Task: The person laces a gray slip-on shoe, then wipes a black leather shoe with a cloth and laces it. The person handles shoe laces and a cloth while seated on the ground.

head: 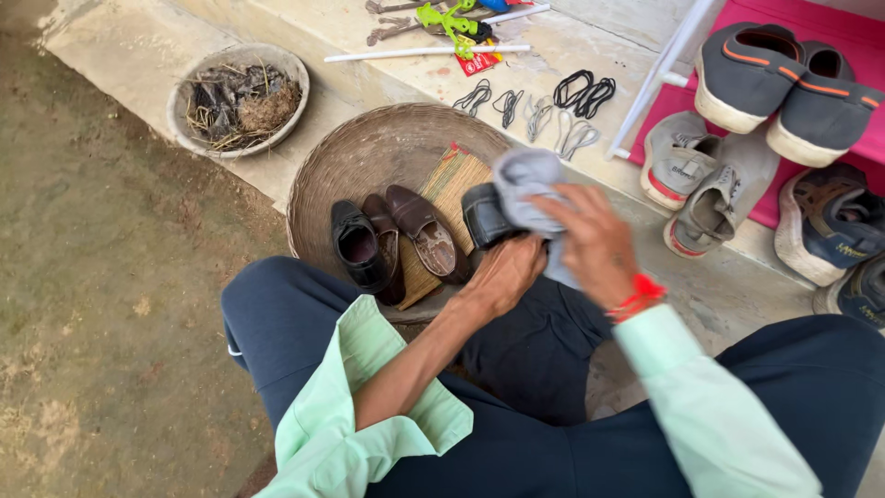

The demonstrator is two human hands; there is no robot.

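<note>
A black leather shoe (483, 218) is held tilted above the near rim of the woven basket, its toe pointing away toward the basket's middle. A pale grey cloth (527, 184) is bunched over its upper, draping down its right side.

A roadside shoe-repair stall is operating on bare ground: worn shoes (779, 83) are waiting on a pink mat (830, 23), spare laces (539, 106) are lying on the concrete step (387, 78), leather shoes are sitting in a woven basket (359, 152).
</note>
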